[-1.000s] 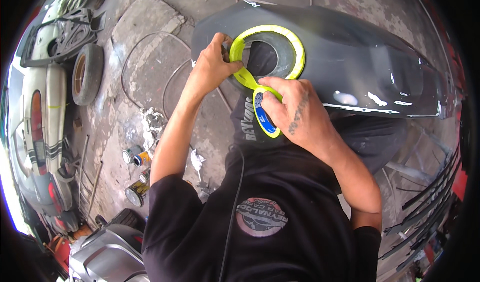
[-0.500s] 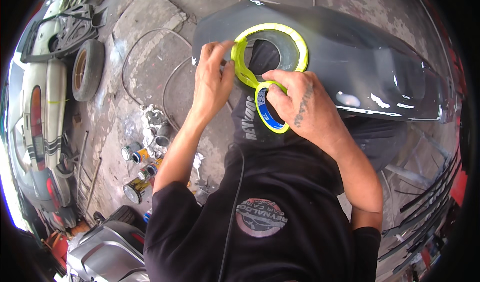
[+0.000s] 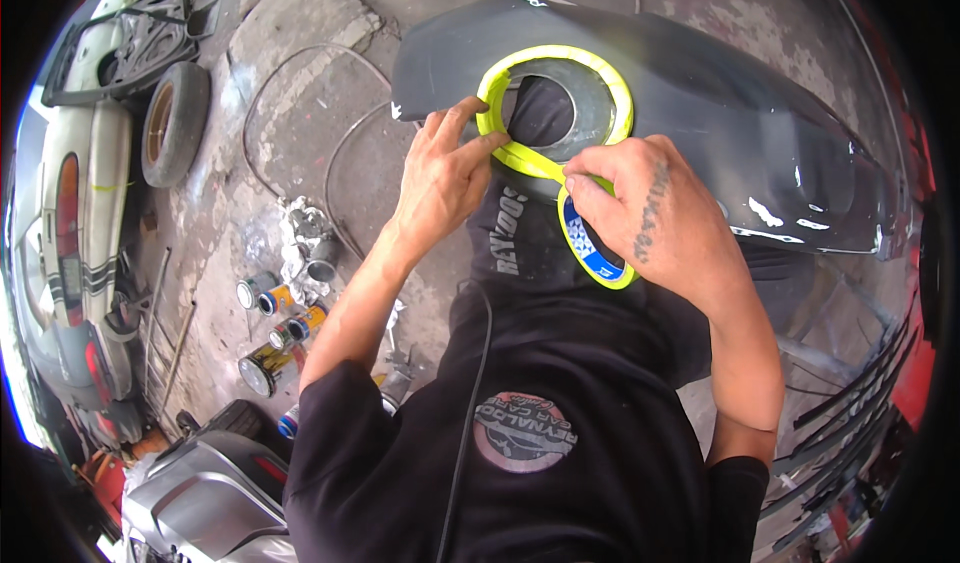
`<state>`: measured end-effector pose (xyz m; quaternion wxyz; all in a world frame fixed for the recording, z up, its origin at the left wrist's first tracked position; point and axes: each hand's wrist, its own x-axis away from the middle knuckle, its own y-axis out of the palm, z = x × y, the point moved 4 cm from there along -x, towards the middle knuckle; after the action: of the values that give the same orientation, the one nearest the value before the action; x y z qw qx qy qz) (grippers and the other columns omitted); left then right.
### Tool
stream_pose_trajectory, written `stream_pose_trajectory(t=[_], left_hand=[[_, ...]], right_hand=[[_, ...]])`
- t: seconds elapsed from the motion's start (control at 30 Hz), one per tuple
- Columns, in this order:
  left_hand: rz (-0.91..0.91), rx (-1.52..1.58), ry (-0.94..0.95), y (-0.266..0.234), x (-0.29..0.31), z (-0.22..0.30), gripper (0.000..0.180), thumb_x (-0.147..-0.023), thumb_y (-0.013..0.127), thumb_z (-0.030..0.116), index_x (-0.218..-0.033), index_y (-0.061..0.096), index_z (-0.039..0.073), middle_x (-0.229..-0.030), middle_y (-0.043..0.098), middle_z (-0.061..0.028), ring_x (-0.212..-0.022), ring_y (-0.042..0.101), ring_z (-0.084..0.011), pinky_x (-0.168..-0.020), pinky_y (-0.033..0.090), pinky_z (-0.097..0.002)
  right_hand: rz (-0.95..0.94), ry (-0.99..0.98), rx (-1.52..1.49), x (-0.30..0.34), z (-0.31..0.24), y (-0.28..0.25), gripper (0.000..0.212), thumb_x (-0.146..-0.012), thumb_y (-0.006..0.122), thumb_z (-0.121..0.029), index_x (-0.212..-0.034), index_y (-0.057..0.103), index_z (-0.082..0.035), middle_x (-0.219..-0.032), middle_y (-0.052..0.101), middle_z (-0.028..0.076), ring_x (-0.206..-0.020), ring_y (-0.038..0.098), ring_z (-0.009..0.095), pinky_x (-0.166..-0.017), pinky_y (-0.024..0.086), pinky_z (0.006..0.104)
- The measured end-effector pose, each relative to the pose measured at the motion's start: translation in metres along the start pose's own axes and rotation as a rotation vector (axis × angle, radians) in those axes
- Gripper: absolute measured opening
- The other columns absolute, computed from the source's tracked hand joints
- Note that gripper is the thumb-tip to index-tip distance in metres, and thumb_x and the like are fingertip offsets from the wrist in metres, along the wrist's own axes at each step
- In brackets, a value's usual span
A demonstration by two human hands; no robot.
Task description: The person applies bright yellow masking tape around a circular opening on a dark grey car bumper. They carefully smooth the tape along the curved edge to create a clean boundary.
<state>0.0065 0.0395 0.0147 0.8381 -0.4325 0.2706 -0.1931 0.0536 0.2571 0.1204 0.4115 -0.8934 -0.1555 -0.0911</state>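
A dark grey car body panel (image 3: 700, 93) lies across my lap, with a round opening through it. Bright yellow-green masking tape (image 3: 622, 83) lines the rim of that opening. My left hand (image 3: 447, 168) is at the rim's left side, thumb and index finger apart, their tips touching the tape. At the rim's lower right, my right hand (image 3: 655, 203) grips the masking tape roll (image 3: 597, 251), whose blue inner core shows. A short strip runs between the roll and the rim. Some right fingers are hidden behind the hand.
Several paint cans (image 3: 262, 368) and crumpled foil-like material (image 3: 305, 228) sit on the floor to the left. Farther left are a loose wheel (image 3: 175, 123) and car bumpers (image 3: 105, 193). A hose (image 3: 270, 83) curls over the concrete. A silver-grey car part (image 3: 215, 503) stands at lower left.
My right hand has moved right and slightly down with the roll, and the strip to the rim is straighter. My left fingers now touch the tape lower on the rim's left side.
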Motion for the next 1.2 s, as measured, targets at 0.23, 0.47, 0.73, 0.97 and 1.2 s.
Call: stream_pose_trajectory(t=[0.23,0.47,0.73,0.97,1.2], left_hand=[[0.007,-0.088,0.081,-0.005,-0.001,0.008,0.040,-0.078,0.076,0.004,-0.116,0.082,0.012,-0.142,0.062,-0.0146,-0.129,0.057,-0.0376,-0.105,0.048,-0.0530],[-0.032,0.017,0.096,-0.005,-0.001,0.014,0.040,-0.078,0.083,0.007,-0.117,0.081,0.013,-0.139,0.066,-0.0093,-0.131,0.056,-0.0372,-0.112,0.042,-0.0553],[-0.045,0.041,0.096,0.004,0.004,0.010,0.040,-0.081,0.087,0.010,-0.120,0.079,0.015,-0.129,0.072,-0.0019,-0.130,0.060,-0.0337,-0.121,0.034,-0.0653],[0.047,0.106,0.111,0.012,0.011,0.017,0.040,-0.081,0.087,0.008,-0.120,0.080,0.020,-0.126,0.073,0.0002,-0.129,0.061,-0.0328,-0.121,0.033,-0.0705],[0.091,0.136,0.143,0.020,0.014,0.020,0.041,-0.083,0.086,0.008,-0.121,0.079,0.021,-0.125,0.071,-0.0002,-0.128,0.062,-0.0323,-0.120,0.032,-0.0722]], right_hand=[[-0.051,0.048,0.018,0.000,-0.002,0.007,0.030,-0.098,0.067,-0.025,-0.107,0.083,-0.001,-0.101,0.079,0.022,-0.103,0.071,0.042,-0.100,0.055,0.0494],[-0.010,-0.016,0.056,-0.001,-0.002,0.003,0.030,-0.098,0.066,-0.024,-0.105,0.082,0.001,-0.097,0.078,0.024,-0.099,0.072,0.043,-0.096,0.056,0.0505],[-0.074,0.002,0.069,0.007,0.002,0.011,0.031,-0.098,0.066,-0.023,-0.107,0.081,0.003,-0.102,0.078,0.025,-0.103,0.071,0.043,-0.098,0.054,0.0509],[0.136,-0.170,-0.027,0.013,0.000,0.016,0.022,-0.094,0.066,-0.012,-0.083,0.068,0.007,-0.082,0.067,0.031,-0.081,0.067,0.051,-0.075,0.053,0.0558],[0.176,-0.217,-0.033,0.018,0.002,0.020,0.020,-0.095,0.067,-0.009,-0.082,0.067,0.006,-0.078,0.065,0.031,-0.077,0.066,0.053,-0.070,0.053,0.0578]])
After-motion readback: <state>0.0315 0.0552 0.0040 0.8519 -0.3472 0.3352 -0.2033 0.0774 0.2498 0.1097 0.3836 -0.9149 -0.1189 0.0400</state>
